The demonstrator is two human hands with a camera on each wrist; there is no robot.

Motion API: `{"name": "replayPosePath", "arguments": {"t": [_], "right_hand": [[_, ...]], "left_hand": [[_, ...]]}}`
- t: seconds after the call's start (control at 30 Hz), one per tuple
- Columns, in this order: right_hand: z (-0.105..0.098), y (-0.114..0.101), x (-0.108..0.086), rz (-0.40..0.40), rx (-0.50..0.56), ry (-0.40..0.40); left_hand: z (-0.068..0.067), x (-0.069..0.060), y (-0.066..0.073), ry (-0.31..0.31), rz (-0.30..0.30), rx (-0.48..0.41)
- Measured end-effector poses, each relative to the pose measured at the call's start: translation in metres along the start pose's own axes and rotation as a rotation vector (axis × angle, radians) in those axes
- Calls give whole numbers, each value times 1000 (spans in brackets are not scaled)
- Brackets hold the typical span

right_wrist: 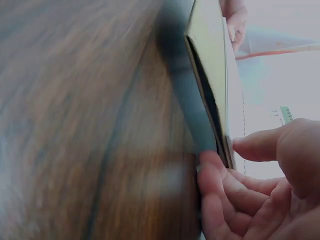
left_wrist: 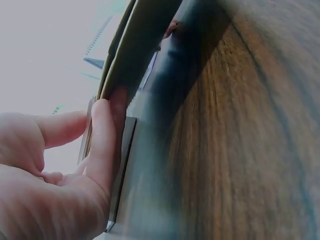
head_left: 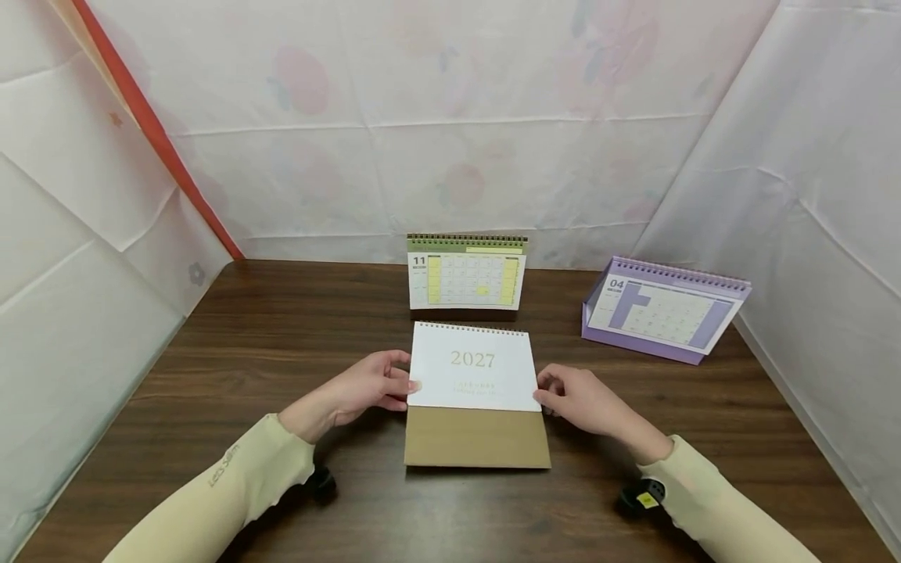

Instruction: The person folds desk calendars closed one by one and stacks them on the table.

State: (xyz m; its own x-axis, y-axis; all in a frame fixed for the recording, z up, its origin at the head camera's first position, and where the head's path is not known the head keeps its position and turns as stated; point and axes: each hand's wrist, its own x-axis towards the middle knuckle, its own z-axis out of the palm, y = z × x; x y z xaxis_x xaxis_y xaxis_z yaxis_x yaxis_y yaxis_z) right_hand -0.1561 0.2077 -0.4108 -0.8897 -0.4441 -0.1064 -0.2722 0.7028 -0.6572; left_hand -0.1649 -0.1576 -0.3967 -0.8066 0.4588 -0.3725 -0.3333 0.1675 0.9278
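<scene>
A white calendar marked 2027 (head_left: 473, 367) with a brown cardboard base (head_left: 477, 438) is held between both hands in the head view. The left hand (head_left: 369, 385) grips its left edge, thumb on the white cover. On the right edge, the right hand (head_left: 584, 400) pinches it with thumb and curled fingers. In the left wrist view the left hand (left_wrist: 65, 170) has its thumb on one side of the board (left_wrist: 142, 45) and fingers on the other. The right wrist view shows the right hand (right_wrist: 265, 185) at a corner of the tan board (right_wrist: 210, 55).
A green and yellow calendar (head_left: 466, 280) stands directly behind the white one. To the right at the back stands a purple calendar (head_left: 662, 309), angled. Patterned white cloth (head_left: 450, 141) hangs behind and along both sides of the dark wooden table (head_left: 267, 328).
</scene>
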Motion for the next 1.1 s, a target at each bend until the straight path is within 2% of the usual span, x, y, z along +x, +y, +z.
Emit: {"name": "replayPosePath", "arguments": {"t": [0.07,0.27,0.43,0.6,0.73,0.9,1.0,1.1], "right_hand": [[0,1,-1,19,82,-11],[-1,0,-4,9,288,-51],[1,-3,-5,4,379,-64],[7,-13,0,-12,367,-42],[15,-26,8,-21,366,-32],[30,-43,17,-6,367,-38],[40,-56,24,-4,351,-43],[48,-72,34,-11,330,-54]], "left_hand": [[-1,0,-1,-1,10,0],[-3,-3,-5,9,6,51],[-4,-7,-6,25,15,143],[-8,-17,-2,68,76,314],[-12,-28,3,155,99,526],[-21,-43,7,284,66,776],[-31,-51,9,330,45,859],[-45,-58,10,349,14,909]]}}
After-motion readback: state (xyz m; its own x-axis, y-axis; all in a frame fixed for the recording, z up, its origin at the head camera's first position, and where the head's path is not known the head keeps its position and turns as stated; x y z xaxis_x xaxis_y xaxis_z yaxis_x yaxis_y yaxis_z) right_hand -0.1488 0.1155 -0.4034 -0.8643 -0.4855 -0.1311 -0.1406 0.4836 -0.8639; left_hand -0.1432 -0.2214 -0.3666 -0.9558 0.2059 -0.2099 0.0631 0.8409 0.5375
